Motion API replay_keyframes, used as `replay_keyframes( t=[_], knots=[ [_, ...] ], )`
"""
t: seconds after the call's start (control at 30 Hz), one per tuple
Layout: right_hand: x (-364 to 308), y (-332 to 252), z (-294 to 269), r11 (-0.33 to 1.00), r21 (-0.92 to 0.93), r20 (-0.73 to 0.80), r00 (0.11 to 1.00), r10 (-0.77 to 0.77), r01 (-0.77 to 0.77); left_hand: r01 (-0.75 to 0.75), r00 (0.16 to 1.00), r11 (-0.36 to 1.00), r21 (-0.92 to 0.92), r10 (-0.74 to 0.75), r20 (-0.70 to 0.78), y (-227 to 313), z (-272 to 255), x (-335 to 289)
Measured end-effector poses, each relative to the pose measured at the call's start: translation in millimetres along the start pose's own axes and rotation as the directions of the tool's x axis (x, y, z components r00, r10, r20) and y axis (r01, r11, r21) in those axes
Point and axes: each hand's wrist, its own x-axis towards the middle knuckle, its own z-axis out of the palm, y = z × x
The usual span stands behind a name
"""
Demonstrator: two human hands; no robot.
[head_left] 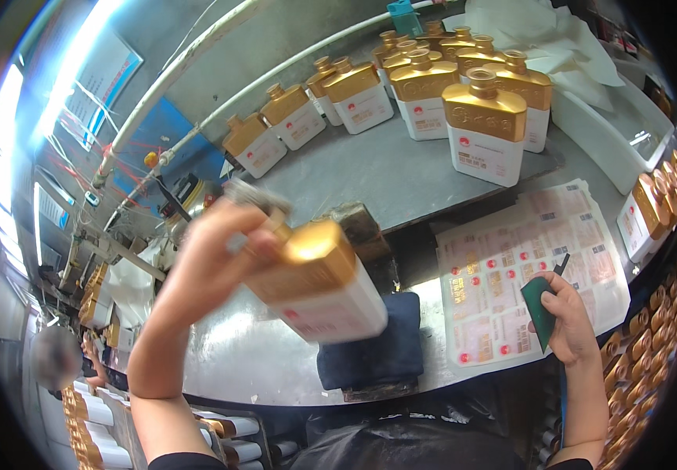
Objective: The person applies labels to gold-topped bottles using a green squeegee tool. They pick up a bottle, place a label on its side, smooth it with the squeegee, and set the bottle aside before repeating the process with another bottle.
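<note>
My left hand (225, 249) grips a gold-and-white bottle (326, 294) by its neck. The bottle hangs tilted over a dark blue cloth pad (401, 337), blurred by motion; I cannot tell whether the two touch. In my right hand (569, 325) is a flat green scraper (540, 313), held between thumb and fingers. That hand is over the right part of a printed sheet of labels (463, 305), which carries red round marks and gold print. A thin black strip (562, 265) lies on the sheet just beyond my fingers.
Several gold-and-white bottles (483, 145) stand along the raised grey shelf (338, 176) at the back. A white plastic bin (601, 133) sits at the back right. Many gold-topped bottles (651, 329) are stacked at the right. Another person (60, 356) is at the far left.
</note>
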Motion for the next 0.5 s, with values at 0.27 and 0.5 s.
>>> replay_keyframes(
  t=[0.27,0.5],
  knots=[
    [-11.5,-3.7,-16.2,0.996,0.016,0.012,0.996,-0.086,0.086,-0.016,0.926,0.991,0.131,0.064,-0.371,-94.7,-40.8,116.4],
    [-8.7,-5.1,-33.6,0.992,0.044,-0.139,0.984,-0.112,0.119,0.201,0.917,0.943,0.266,-0.086,-0.389,-192.3,46.6,199.9]
  ],
)
